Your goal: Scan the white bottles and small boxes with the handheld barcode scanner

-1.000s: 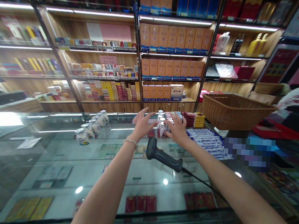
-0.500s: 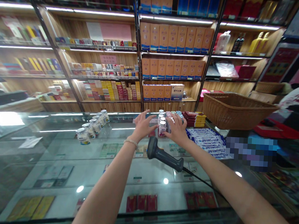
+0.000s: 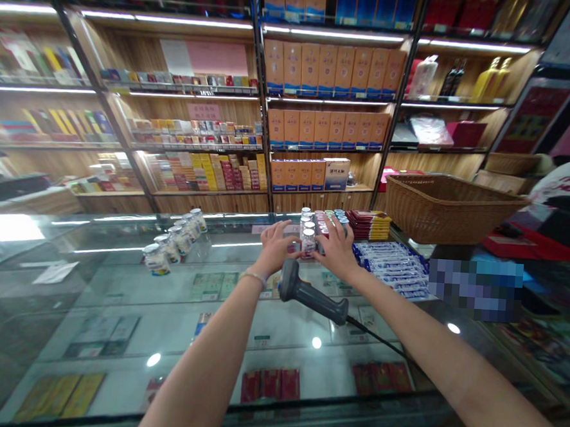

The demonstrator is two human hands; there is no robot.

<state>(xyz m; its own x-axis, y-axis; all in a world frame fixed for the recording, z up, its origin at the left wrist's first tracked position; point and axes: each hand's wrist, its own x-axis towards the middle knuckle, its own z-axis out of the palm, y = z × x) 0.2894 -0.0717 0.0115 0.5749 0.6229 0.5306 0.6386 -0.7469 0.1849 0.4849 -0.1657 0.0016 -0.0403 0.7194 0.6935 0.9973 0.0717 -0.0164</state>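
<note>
Both hands reach forward over the counter and flank a short file of small clear-looking bottles with white caps (image 3: 307,243), which stands upright between them on the glass. The left hand (image 3: 276,248) is open, fingers spread and curved, its thumb beside the nearest bottle. The right hand (image 3: 336,247) is likewise open, fingers arched, its thumb at the opposite side of that bottle. Whether either thumb touches the bottle cannot be told at this scale. A pale beaded bracelet (image 3: 253,276) encircles the left wrist.

Just in front of the bottles, between the forearms, lies a dark grey plastic handheld scanner (image 3: 314,299), its black cable (image 3: 378,340) passing beneath the right forearm. Beyond the right hand are rows of small pink, green and blue items (image 3: 341,216) and a stack of red and yellow flat packets (image 3: 374,226); to its right, slim blue-and-white packets (image 3: 393,270) lie side by side. A second file of white-capped bottles with pale labels (image 3: 174,239) stands well to the left. All these rest on a transparent glass display counter (image 3: 153,315). Farther right sits a brown woven basket (image 3: 442,213); tall orange-and-blue boxes (image 3: 327,71) line the wooden wall shelves behind.
</note>
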